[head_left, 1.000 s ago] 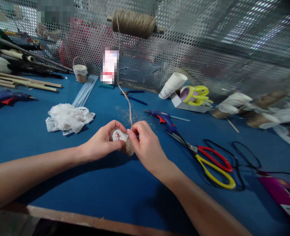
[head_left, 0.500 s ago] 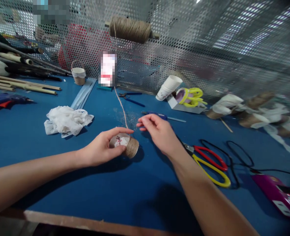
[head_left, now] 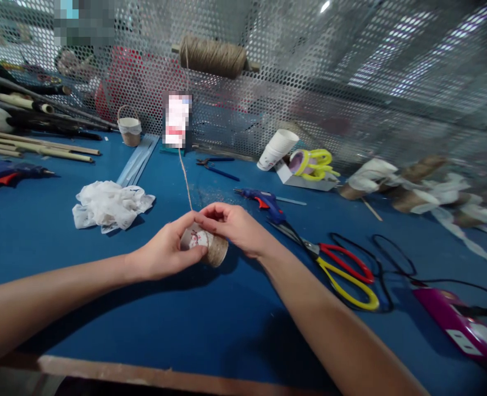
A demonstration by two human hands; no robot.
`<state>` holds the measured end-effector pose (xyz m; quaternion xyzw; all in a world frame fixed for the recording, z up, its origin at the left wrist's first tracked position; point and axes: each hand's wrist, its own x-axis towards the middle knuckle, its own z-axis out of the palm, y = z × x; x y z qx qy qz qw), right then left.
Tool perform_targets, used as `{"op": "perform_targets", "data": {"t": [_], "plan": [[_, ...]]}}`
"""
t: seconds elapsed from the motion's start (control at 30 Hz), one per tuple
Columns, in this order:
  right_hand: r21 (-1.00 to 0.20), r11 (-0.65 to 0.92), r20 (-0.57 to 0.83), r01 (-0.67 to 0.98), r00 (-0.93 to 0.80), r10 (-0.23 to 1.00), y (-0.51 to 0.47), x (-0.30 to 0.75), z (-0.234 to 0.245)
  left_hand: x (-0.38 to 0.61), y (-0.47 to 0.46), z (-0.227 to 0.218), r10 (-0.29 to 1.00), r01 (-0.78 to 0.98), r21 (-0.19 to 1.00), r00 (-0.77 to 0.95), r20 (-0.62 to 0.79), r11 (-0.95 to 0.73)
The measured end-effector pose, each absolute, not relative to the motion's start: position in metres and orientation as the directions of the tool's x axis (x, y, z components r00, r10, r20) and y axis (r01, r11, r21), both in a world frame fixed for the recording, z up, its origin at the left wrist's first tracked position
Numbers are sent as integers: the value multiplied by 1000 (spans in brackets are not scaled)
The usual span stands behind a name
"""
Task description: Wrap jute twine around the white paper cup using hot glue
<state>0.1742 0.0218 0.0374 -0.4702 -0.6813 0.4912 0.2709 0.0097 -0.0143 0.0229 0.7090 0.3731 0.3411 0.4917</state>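
Observation:
My left hand (head_left: 167, 252) grips a small paper cup (head_left: 197, 240) lying on its side, its lower half wrapped in jute twine (head_left: 217, 252). My right hand (head_left: 237, 225) rests on top of the cup with fingers pinched on the twine strand (head_left: 184, 179). That strand runs up and back to a large twine spool (head_left: 212, 56) fixed on the mesh wall. Both hands hover just above the blue table (head_left: 186, 319).
Red and yellow scissors (head_left: 342, 269) and a blue glue gun (head_left: 264, 199) lie right of my hands. Crumpled white plastic (head_left: 109, 202) lies left. Stacked paper cups (head_left: 276, 148), wooden sticks (head_left: 37, 144), a small basket (head_left: 129, 131), black cable (head_left: 392, 264) and a purple device (head_left: 453, 322) lie around.
My right hand swung out to the right away from the cup, then came back onto it and pinched the twine. The left hand kept hold of the cup.

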Motion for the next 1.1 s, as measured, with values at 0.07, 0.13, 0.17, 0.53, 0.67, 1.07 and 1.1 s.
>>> {"op": "perform_targets", "data": {"t": [0.07,0.13,0.17,0.53,0.67,1.07,1.1], "plan": [[-907,78,-95,414,-382,919,24,174,38,9,-14,23,864,209,950,493,104,-234],[-878,81,-88,471,-326,941,29,181,40,9,-14,22,860,228,949,505,78,-219],[-857,78,-78,509,-279,957,34,188,41,10,-13,21,855,236,950,516,55,-204],[-521,-272,-126,809,242,962,93,289,29,10,-9,19,896,325,921,440,55,-216],[-556,-284,-118,781,264,957,85,287,27,9,-7,14,898,352,898,429,95,-263],[-815,-21,-95,580,-97,991,-25,249,60,6,-1,5,884,363,870,440,156,-334],[-804,-18,-99,595,-103,990,-29,245,59,6,-1,5,880,361,869,448,157,-339]]}}
